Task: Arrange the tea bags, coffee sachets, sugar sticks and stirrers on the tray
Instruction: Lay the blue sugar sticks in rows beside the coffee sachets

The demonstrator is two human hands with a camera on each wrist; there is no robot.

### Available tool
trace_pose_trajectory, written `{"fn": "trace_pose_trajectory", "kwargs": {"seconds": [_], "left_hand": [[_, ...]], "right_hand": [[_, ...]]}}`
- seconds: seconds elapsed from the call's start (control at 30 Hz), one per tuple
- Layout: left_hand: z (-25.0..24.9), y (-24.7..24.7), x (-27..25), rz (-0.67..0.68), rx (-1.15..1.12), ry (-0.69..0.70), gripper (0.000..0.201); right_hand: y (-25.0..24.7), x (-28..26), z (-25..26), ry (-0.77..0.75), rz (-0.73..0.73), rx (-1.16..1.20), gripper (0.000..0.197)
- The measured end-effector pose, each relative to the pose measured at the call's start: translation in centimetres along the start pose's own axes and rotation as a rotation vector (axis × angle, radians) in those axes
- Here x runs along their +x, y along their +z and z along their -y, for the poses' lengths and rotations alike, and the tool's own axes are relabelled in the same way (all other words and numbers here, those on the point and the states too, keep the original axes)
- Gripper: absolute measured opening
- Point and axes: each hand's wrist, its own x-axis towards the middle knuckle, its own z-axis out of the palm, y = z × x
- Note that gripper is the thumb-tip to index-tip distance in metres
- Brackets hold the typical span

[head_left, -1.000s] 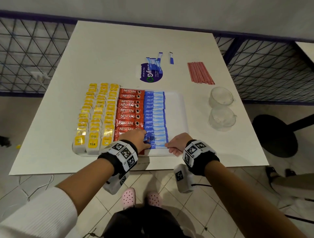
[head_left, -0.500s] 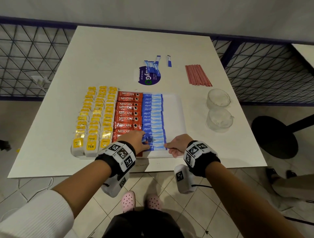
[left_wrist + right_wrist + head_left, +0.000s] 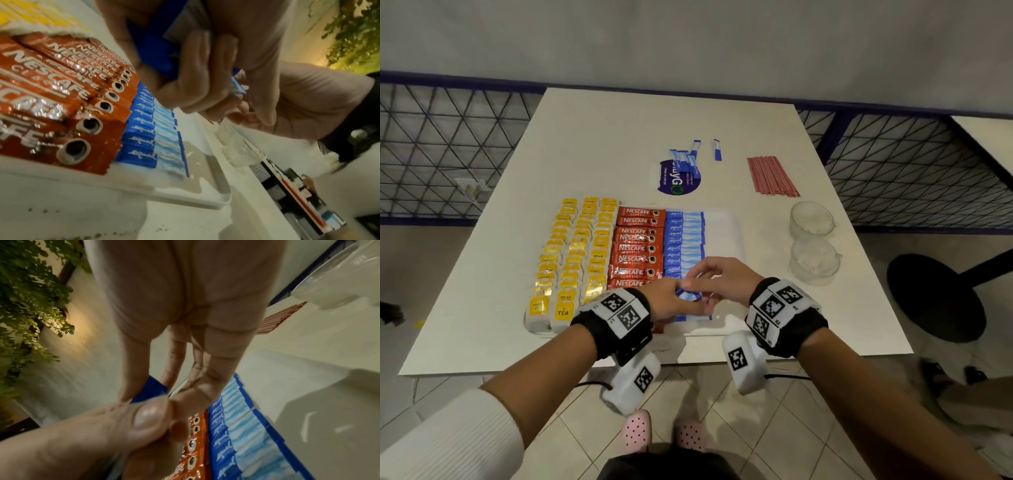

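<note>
A white tray [image 3: 726,226] holds rows of yellow tea bags [image 3: 582,246], red coffee sachets [image 3: 637,246] and blue sugar sticks [image 3: 685,236]. Above the near end of the sugar column my two hands meet. My left hand [image 3: 681,287] grips a small bunch of blue sugar sticks [image 3: 156,53] in curled fingers. My right hand [image 3: 709,277] pinches the same bunch [image 3: 151,390] between thumb and fingers, next to the left thumb [image 3: 144,418]. Red stirrers [image 3: 770,174] lie on the table at the back right. A few loose sugar sticks [image 3: 688,161] lie behind the tray.
Two clear glass cups [image 3: 811,219] stand right of the tray. A purple sticker [image 3: 678,181] lies under the loose sticks. The tray's right strip is bare. A dark stool base [image 3: 935,294] and wire fencing flank the table.
Both hands rose from the near end of the sugar column and came together, and a bunch of sugar sticks is now held above the tray.
</note>
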Motion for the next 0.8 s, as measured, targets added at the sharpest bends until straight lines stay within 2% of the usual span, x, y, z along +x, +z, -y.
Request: {"fn": "trace_pose_trajectory", "kwargs": {"seconds": [0.1,0.23,0.37,0.5,0.57,0.63,0.8], "left_hand": [[0.2,0.3,-0.4,0.017,-0.153,-0.003,0.014],[0.5,0.7,-1.1,0.035,-0.325,-0.039,0.02],[1.5,0.2,-1.8,0.02,-0.368,-0.049,0.015],[2.7,-0.3,-2.5,-0.075,-0.313,-0.093,0.012],[3.2,-0.6,-2.7,-0.14,-0.317,-0.124,0.02],[3.6,-0.8,-2.6,-0.2,-0.372,-0.14,0.031],[2.8,-0.8,-2.8,-0.288,-0.563,-0.153,0.042]], "right_hand": [[-0.1,-0.1,-0.3,-0.034,0.02,0.007,0.013],[-0.2,0.1,-1.0,-0.042,-0.01,0.118,0.014],[-0.6,0.4,-1.6,-0.028,-0.072,0.168,0.014],[-1.2,0.4,-2.1,-0.001,-0.119,0.229,0.013],[-1.5,0.5,-2.3,0.017,-0.116,0.274,0.011],[-1.7,0.6,-2.4,0.037,-0.105,0.3,0.01],[-1.5,0.4,-2.5,0.053,-0.079,0.371,0.013]]}}
